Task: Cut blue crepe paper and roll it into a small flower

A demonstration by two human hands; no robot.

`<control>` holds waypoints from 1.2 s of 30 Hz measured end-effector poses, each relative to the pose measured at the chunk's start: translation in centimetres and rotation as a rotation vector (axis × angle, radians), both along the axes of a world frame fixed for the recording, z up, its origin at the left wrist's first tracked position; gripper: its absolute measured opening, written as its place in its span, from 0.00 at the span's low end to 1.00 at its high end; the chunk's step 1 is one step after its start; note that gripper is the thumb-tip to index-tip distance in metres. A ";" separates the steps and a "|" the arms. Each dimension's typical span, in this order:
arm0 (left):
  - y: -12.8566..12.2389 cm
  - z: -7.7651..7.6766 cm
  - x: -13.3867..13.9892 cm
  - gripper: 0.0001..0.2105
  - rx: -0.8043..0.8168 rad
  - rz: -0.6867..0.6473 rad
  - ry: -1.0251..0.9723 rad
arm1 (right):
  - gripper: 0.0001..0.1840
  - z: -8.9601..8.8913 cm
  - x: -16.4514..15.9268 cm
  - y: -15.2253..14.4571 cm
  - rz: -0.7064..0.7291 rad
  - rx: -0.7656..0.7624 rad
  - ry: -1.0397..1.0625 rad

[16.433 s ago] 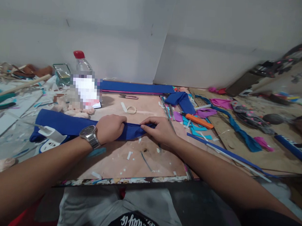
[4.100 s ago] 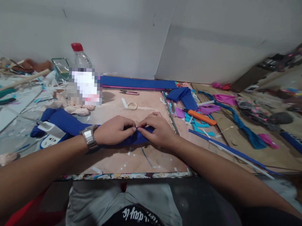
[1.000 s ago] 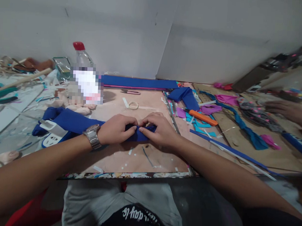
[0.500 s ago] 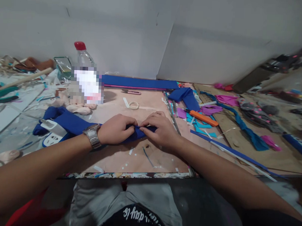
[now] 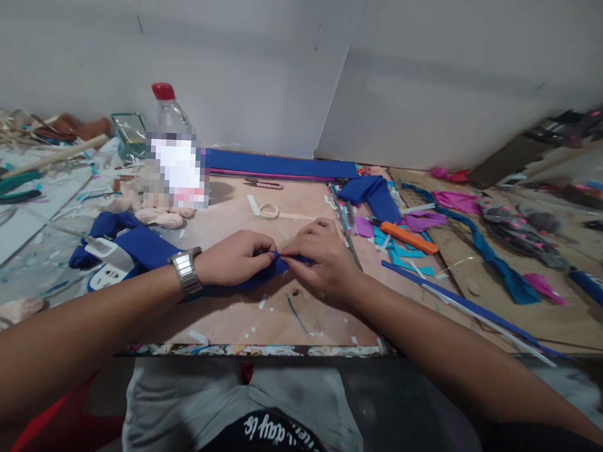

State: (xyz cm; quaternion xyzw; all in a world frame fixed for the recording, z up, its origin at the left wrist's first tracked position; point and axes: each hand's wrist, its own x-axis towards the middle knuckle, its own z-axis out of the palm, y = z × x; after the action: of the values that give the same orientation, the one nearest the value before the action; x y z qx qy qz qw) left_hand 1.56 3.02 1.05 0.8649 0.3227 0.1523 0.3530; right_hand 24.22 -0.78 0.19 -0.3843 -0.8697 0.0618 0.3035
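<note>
Both hands meet over the middle of the table, pinching a strip of blue fabric [image 5: 262, 277]. My left hand [image 5: 237, 258], with a metal watch [image 5: 186, 270] at its wrist, is closed on the fabric between thumb and fingers. Thumb and fingertips of my right hand [image 5: 324, 260] pinch the same strip, right beside the left fingertips. Part of the strip is hidden under the hands. More blue fabric [image 5: 145, 244] lies bunched to the left, near a white-and-blue plastic tool [image 5: 111, 263] whose kind I cannot make out.
A clear bottle with a red cap [image 5: 162, 92] stands at the back left. Thread snips [image 5: 263, 184] and a roll of tape [image 5: 269, 211] lie beyond my hands. An orange utility knife [image 5: 408, 237] rests among scraps at right. Green-handled pliers [image 5: 13, 190] lie far left.
The fingertips have drawn closer together on the blue fabric, the left fingers curling more over it. The whole view has shifted slightly; the other things stay in place.
</note>
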 end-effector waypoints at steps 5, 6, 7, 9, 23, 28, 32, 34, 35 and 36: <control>-0.1 0.1 0.0 0.08 0.001 0.000 0.008 | 0.06 0.0 0.0 0.1 0.019 0.007 0.017; -0.1 0.1 0.0 0.08 -0.003 -0.002 0.006 | 0.06 0.0 0.0 0.0 0.024 0.010 0.014; -0.1 0.1 0.0 0.09 -0.010 -0.003 0.001 | 0.07 0.0 0.0 0.0 0.028 0.009 0.009; -0.1 0.1 0.0 0.13 -0.023 -0.005 -0.011 | 0.07 0.1 -0.1 0.0 0.027 0.003 0.003; 0.2 -0.3 0.0 0.15 -0.113 -0.001 -0.089 | 0.03 -0.2 -0.1 0.0 0.039 0.066 0.043; -0.3 -0.1 0.0 0.12 0.029 0.031 -0.081 | 0.03 -0.4 -0.1 0.0 0.019 0.060 0.050; -0.7 -0.4 0.0 0.11 0.260 0.048 -0.023 | 0.02 -0.6 -0.2 0.0 -0.018 0.024 0.073; -0.8 -0.7 0.1 0.12 0.388 0.043 0.025 | 0.01 -0.8 -0.2 0.1 -0.038 -0.010 0.090; -0.8 -0.9 0.1 0.13 0.446 0.041 0.046 | 0.01 -0.9 -0.2 0.1 -0.049 -0.028 0.101; -0.8 -1.1 0.1 0.14 0.496 0.040 0.063 | 0.00 -0.9 -0.2 0.1 -0.059 -0.045 0.113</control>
State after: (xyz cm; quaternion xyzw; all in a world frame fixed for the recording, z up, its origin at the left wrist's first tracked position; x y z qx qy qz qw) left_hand 1.68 2.25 -0.03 0.9229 0.3035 0.2066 0.1165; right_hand 23.97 -0.69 -0.70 -0.4123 -0.8380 0.0942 0.3449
